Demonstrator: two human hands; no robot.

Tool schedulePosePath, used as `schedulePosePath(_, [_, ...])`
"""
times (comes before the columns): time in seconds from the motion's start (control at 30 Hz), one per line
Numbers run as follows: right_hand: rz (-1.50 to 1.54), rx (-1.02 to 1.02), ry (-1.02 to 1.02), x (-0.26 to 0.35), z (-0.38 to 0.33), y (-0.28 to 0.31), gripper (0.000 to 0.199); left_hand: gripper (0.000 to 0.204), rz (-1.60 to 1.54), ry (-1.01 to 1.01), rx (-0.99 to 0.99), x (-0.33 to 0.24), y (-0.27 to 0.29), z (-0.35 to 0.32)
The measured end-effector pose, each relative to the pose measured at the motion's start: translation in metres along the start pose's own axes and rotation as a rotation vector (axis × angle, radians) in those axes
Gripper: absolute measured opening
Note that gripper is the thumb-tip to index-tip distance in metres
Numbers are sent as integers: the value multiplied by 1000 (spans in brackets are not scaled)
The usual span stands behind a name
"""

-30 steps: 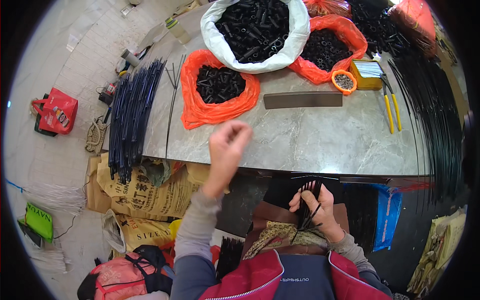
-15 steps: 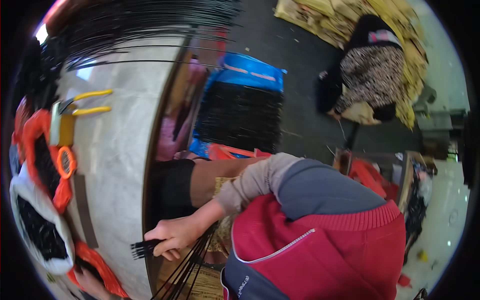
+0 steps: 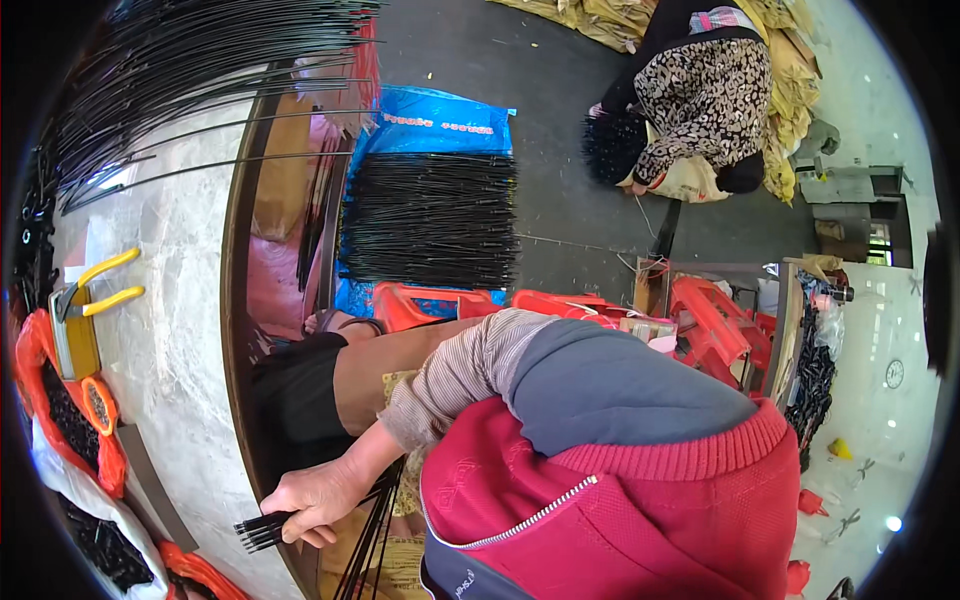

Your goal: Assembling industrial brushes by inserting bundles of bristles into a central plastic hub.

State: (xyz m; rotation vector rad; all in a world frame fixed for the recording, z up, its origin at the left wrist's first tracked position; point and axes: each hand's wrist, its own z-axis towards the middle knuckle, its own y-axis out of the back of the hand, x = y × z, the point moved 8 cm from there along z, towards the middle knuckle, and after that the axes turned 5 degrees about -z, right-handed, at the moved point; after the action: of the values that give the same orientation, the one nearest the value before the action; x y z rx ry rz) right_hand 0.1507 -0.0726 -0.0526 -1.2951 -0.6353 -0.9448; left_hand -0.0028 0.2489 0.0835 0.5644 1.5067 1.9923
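My right hand (image 3: pixel 315 500), at the end of a striped sleeve, is closed round a bundle of thin black rods (image 3: pixel 262 532). Their short black tips stick out past the thumb side, over the table's edge. Long rod shafts (image 3: pixel 368 540) slant down behind the hand towards the lower edge, over yellow printed material. My left hand is not in view. Beside the right hand lies the pale marbled table (image 3: pixel 185 350), with a grey flat strip (image 3: pixel 155 485) and an orange-rimmed oval dish (image 3: pixel 98 405) on it. Plastic bags of small black parts (image 3: pixel 100 545) line the table's far left.
Yellow-handled pliers (image 3: pixel 112 283) rest on a yellow box (image 3: pixel 78 345). Long black rods (image 3: pixel 220 75) overhang the table at upper left. A stack of black rods (image 3: pixel 430 220) lies on a blue sack (image 3: pixel 430 112). Red plastic stools (image 3: pixel 712 320) stand beyond my arm. A co-worker (image 3: pixel 700 110) bends over at upper right.
The view has shifted, so most things sit farther left. My right hand still grips the rods. A hand seen at the orange bag, lower left, is out of view now.
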Motion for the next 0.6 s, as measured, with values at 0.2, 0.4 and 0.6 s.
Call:
schedulePosePath(0.2, [-3,13,17,5,0,-1,13,37,-176,61,-141,-102,48,-57])
schedulePosePath(0.4, [-12,15,0,2,1,-3,14,35,-410,146,-312,-172,76,-106])
schedulePosePath(0.6, [-24,10,4,7,1,-10,14,27,-496,379,-263,-172,64,-153])
